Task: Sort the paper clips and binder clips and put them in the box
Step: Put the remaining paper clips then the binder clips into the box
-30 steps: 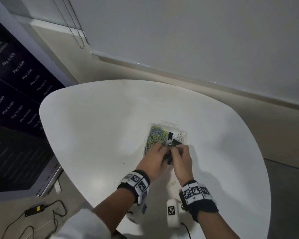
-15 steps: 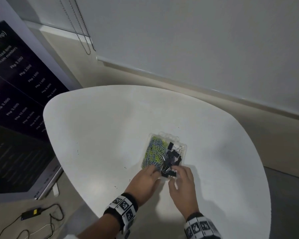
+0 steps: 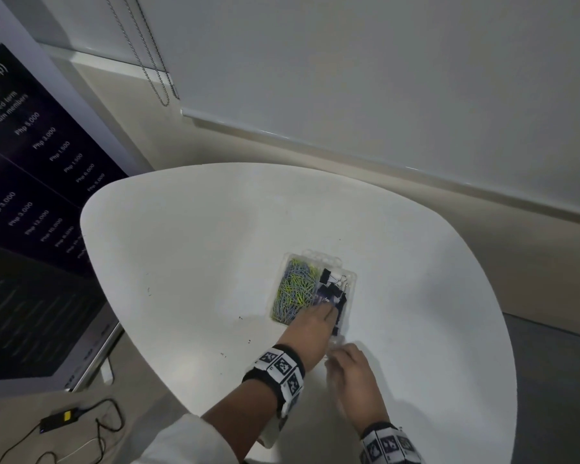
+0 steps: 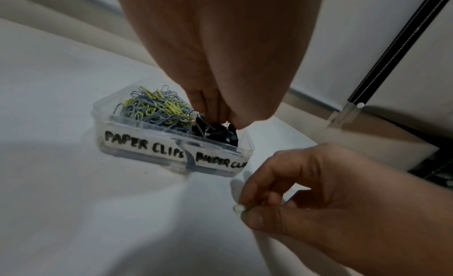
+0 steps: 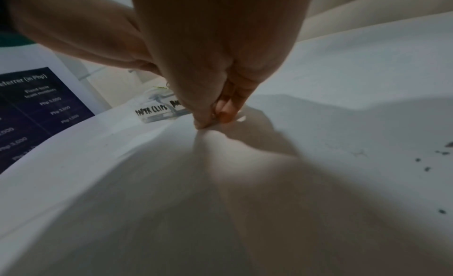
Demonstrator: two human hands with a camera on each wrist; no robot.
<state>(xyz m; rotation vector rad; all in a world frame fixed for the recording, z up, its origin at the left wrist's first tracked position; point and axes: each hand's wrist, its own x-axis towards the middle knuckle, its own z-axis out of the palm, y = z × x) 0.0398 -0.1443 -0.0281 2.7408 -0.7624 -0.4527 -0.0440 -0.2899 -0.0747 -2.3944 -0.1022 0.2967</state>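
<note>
A clear two-compartment box (image 3: 349,274) (image 4: 137,140) (image 5: 152,111) stands on the white table (image 3: 198,246), labelled "PAPER CLIPS" and "BINDER CLIPS". Yellow and grey paper clips (image 3: 293,291) (image 4: 157,109) fill its left half. Black binder clips (image 3: 332,286) (image 4: 220,135) fill its right half. My left hand (image 3: 315,321) (image 4: 215,113) reaches into the right half, fingertips bunched on a binder clip. Just in front of the box, my right hand (image 3: 332,358) (image 4: 245,210) (image 5: 210,119) pinches a pale paper clip (image 4: 238,208) at the table surface.
A dark printed board (image 3: 24,212) leans at the table's left. A power adapter with cable (image 3: 59,418) lies on the floor below it. A blind chain (image 3: 154,72) hangs at the back wall. Dark specks (image 5: 441,156) dot the table to the right.
My left hand has moved forward from the box's near edge into the binder clip compartment. My right hand has drawn back toward me and closed on a pale paper clip on the table.
</note>
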